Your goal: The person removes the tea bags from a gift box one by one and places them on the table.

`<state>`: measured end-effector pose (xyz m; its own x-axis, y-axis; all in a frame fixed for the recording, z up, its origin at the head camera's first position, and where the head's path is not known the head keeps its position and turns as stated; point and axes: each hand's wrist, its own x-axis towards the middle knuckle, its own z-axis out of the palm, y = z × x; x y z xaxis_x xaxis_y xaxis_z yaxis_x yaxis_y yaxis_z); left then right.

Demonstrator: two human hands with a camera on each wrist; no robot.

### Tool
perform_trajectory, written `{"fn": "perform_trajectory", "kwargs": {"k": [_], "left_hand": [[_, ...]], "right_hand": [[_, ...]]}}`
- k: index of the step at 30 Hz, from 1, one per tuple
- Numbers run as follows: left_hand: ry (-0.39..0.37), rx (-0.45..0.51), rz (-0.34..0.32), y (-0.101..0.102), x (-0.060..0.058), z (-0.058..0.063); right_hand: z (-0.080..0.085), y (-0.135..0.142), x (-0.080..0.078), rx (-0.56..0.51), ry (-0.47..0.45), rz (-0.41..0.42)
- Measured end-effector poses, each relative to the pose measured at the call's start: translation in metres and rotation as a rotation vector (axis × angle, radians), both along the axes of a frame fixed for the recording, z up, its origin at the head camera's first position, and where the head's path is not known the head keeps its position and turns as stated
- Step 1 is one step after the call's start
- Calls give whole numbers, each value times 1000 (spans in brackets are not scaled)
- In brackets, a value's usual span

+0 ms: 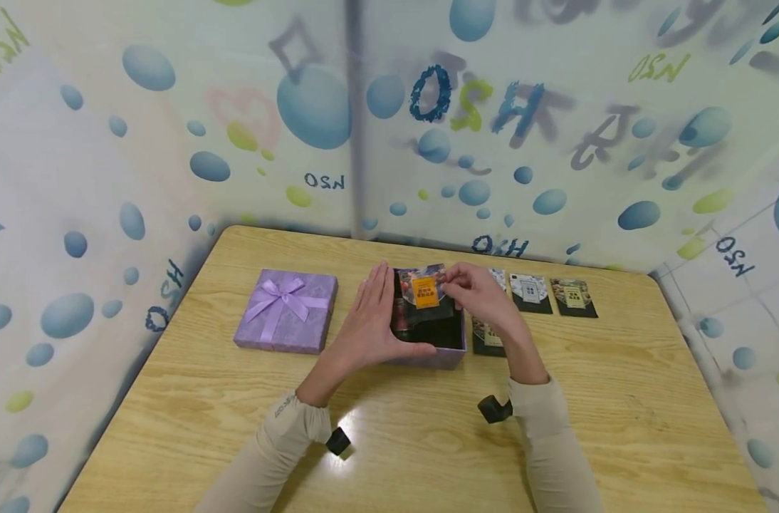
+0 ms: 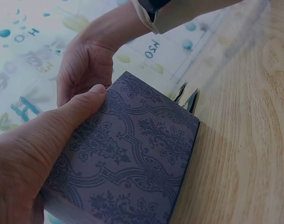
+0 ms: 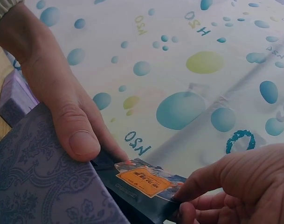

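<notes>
My right hand (image 1: 485,296) pinches the right edge of a dark sachet (image 1: 424,288) with an orange label. The sachet is tilted over the open top of a purple patterned gift box (image 1: 428,358), its lower part at the dark interior. My left hand (image 1: 373,324) lies against the box's left side with straight fingers, the thumb stretched along the near rim. In the left wrist view that thumb (image 2: 86,105) rests at the top of the patterned wall (image 2: 128,149). The right wrist view shows the label (image 3: 144,182) close up between both hands.
Left of the box sits its purple lid (image 1: 287,312) with a ribbon bow. To the right lie several dark sachets, among them a white-labelled one (image 1: 530,292), one at the far right (image 1: 574,296) and one nearer the box (image 1: 488,342). A printed curtain (image 1: 389,157) hangs behind the table.
</notes>
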<state>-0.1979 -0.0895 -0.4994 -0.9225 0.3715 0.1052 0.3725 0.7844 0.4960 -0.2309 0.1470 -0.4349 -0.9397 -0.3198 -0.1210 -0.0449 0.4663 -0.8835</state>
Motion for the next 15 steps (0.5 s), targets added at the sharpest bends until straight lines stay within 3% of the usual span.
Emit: {"fn": "perform_trajectory", "kwargs": {"k": [15], "left_hand": [[2,-15,3,-1,0,1]], "right_hand": [[-3,11,-2,-2,-14,-28]]}}
